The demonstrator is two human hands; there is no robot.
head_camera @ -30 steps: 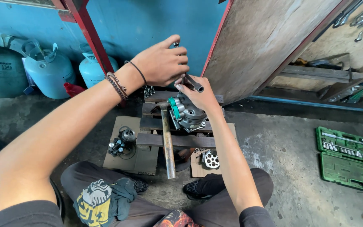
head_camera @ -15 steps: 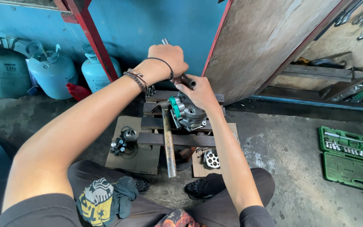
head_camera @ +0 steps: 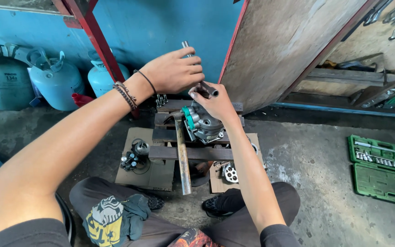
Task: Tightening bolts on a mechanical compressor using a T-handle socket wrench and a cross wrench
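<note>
The left hand [head_camera: 175,71] is closed around a metal rod [head_camera: 186,45]; the right hand [head_camera: 216,103] pinches a dark tube [head_camera: 208,88] just above the compressor [head_camera: 203,122]. That sits under the hands on wood slats [head_camera: 193,153] over a concrete floor [head_camera: 316,155]. A hammer [head_camera: 182,155] lies nearer the knees; gas cylinders [head_camera: 53,82] stand left against a blue wall [head_camera: 156,23], and a green socket set [head_camera: 382,167] lies far right.

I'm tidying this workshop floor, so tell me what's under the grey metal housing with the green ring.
The grey metal housing rests on dark wooden slats, with cardboard sheets on the concrete beneath. A hammer lies beside it. The right hand covers its top; its underside is hidden.
</note>
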